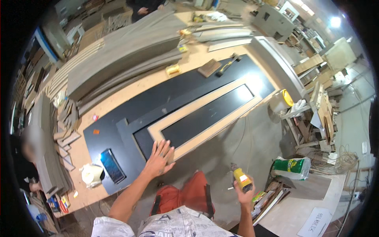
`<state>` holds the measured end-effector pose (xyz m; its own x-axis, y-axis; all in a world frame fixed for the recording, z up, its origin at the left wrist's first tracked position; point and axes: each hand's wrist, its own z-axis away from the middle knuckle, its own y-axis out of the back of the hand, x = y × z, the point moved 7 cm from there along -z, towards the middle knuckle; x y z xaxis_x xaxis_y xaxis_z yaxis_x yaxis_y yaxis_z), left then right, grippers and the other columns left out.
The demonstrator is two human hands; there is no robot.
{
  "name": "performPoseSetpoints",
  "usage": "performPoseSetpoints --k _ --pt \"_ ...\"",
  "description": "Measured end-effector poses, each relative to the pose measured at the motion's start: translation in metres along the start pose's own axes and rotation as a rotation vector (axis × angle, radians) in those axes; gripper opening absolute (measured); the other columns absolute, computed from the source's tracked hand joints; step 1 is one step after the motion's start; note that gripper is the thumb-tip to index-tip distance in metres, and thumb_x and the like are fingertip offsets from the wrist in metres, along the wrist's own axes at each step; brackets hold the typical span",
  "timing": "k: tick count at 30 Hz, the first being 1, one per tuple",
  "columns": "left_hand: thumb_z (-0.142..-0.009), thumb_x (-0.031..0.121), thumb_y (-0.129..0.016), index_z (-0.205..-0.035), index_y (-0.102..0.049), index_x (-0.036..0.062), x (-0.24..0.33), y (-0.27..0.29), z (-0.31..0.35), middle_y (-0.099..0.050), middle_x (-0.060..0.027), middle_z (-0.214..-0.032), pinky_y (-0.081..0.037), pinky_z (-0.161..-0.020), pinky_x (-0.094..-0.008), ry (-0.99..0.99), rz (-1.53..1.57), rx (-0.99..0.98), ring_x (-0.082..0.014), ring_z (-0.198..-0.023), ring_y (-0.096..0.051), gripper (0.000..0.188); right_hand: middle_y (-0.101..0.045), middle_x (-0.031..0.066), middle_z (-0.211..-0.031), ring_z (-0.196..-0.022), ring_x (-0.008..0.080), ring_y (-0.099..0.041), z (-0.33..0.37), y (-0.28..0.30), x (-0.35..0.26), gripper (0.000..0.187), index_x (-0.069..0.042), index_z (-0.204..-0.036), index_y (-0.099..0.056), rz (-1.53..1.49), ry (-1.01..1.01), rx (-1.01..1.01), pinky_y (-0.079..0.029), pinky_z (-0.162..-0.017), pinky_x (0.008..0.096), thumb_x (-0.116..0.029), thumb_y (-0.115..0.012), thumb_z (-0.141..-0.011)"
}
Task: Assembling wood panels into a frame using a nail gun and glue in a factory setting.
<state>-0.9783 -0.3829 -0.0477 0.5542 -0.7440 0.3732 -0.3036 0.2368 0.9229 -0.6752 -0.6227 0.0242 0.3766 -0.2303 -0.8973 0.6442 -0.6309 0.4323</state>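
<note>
Fingers spread, my left hand [160,157] lies flat on the near left corner of a pale wooden frame [217,127] with thin dark edges. The frame surrounds a long black panel [197,120] and rests along the near side of the workbench. Under and behind it are larger dark boards [114,124]. Away from the bench, over the floor at the right, my right hand [244,192] grips a yellow and black power tool [242,178]. Its narrow nose points up toward the bench; its exact kind is unclear.
A phone [113,166] and a white roll [91,175] lie near left. Behind the frame are a hammer [229,65] and a wood block [209,68]. Long boards [122,59] are stacked at the back. A bucket [282,100] stands right; other people are left and far.
</note>
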Motion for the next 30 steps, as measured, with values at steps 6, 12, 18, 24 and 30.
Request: performPoseSetpoints --k 6,12,18,24,30 --pt "-0.083 0.023 -0.068 -0.128 -0.049 -0.0033 0.019 0.009 0.011 -0.039 -0.0260 -0.141 -0.022 -0.114 -0.0541 0.399 0.032 0.081 -0.0403 -0.138 -0.029 0.055 -0.061 0.0012 -0.075 -0.061 0.0090 -0.054 -0.220 0.063 0.006 0.022 0.000 -0.099 -0.061 0.192 -0.340 -0.105 -0.045 -0.057 0.0275 -0.012 -0.072 -0.084" --pt "-0.095 0.028 -0.061 -0.116 -0.051 -0.0036 0.032 -0.047 0.085 -0.062 -0.0234 -0.109 -0.055 -0.084 -0.0471 1.699 0.863 0.908 -0.0363 -0.104 -0.063 0.040 -0.066 0.0189 -0.093 -0.083 0.0325 -0.065 -0.491 0.045 0.055 0.034 0.004 -0.112 -0.058 0.562 0.024 -0.276 -0.050 -0.076 0.0422 -0.022 -0.065 -0.090" --pt "-0.093 0.009 -0.060 -0.111 -0.049 -0.0031 0.043 -0.082 0.051 -0.064 -0.0150 -0.085 -0.061 -0.061 -0.0379 1.617 1.203 1.403 -0.0261 -0.067 -0.069 0.024 -0.063 0.0261 -0.115 -0.104 0.0467 -0.059 -0.669 -0.044 0.107 0.063 -0.009 -0.143 -0.039 0.790 0.341 -0.475 -0.047 -0.089 0.0490 -0.011 -0.065 -0.086" --pt "-0.092 0.009 -0.059 -0.104 -0.053 0.0006 0.071 -0.095 0.060 -0.063 -0.0117 -0.089 -0.059 -0.078 -0.0435 1.533 1.425 1.689 -0.0233 -0.075 -0.066 0.016 -0.061 0.0279 -0.112 -0.101 0.0452 -0.059 -0.676 -0.096 0.113 0.069 -0.009 -0.146 -0.038 1.062 0.535 -0.292 -0.047 -0.089 0.0495 -0.020 -0.069 -0.085" --pt "-0.096 0.026 -0.060 -0.107 -0.060 0.0038 0.070 -0.102 0.036 -0.065 -0.0083 -0.097 -0.054 -0.082 -0.0374 1.401 1.487 1.860 -0.0208 -0.086 -0.064 0.024 -0.051 0.0240 -0.123 -0.114 0.0414 -0.050 -0.564 -0.094 0.110 0.062 -0.002 -0.137 -0.047 0.726 0.723 -0.306 -0.041 -0.095 0.0501 -0.031 -0.068 -0.086"
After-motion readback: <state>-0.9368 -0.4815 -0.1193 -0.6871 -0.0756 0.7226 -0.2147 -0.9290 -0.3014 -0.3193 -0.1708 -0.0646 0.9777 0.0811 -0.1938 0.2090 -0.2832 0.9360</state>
